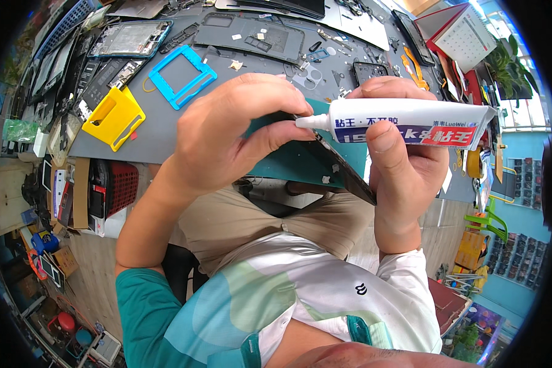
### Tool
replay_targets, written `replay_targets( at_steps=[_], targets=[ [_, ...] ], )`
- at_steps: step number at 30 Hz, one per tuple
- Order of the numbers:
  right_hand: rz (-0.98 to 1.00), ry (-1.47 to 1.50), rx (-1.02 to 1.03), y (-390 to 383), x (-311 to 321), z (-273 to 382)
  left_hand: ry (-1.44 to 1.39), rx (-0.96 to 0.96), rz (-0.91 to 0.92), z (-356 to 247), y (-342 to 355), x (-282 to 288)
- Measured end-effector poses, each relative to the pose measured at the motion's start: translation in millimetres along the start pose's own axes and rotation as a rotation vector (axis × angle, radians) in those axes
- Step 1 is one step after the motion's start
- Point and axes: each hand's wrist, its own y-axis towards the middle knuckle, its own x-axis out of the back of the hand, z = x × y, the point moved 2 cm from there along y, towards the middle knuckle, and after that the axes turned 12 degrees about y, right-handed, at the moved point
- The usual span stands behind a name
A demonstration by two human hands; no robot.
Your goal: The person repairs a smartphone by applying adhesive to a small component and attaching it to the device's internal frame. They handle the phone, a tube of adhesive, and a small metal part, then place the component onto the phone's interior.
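My left hand [239, 129] pinches the upper end of a thin dark phone panel [343, 168], which is tilted almost edge-on. Its lower end reaches the heel of my right hand [405, 153]. That hand is closed round a white, blue and red glue tube [405, 119], thumb in front and fingers behind. The tube lies nearly level, its white nozzle [313, 122] pointing left at the panel's upper edge, close to my left fingertips. Whether the tip touches the edge, I cannot tell. Beneath both hands lies a green mat [276, 162] with small white scraps on it.
A blue plastic frame [159, 76] and a yellow plastic holder [114, 119] lie to the left on the grey table. Phone housings [251, 37] and small parts spread across the back. At the right stand a desk calendar [463, 40] and a plant [512, 67].
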Motion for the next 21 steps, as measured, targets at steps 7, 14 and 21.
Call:
replay_targets(
  at_steps=[7, 14, 21],
  targets=[
    [0.005, -0.256, 0.195, -0.5, 12.1, 5.3, 0.135, -0.096, 0.044, 3.6, 3.4, 0.8],
    [-0.142, -0.081, 0.156, -10.3, 23.3, 10.5, 0.132, -0.102, 0.049, 5.7, 3.1, 0.0],
    [-0.003, -0.334, 0.151, -7.9, 14.7, 6.1, 0.113, -0.093, 0.041, 5.7, 1.6, -0.8]
  ],
)
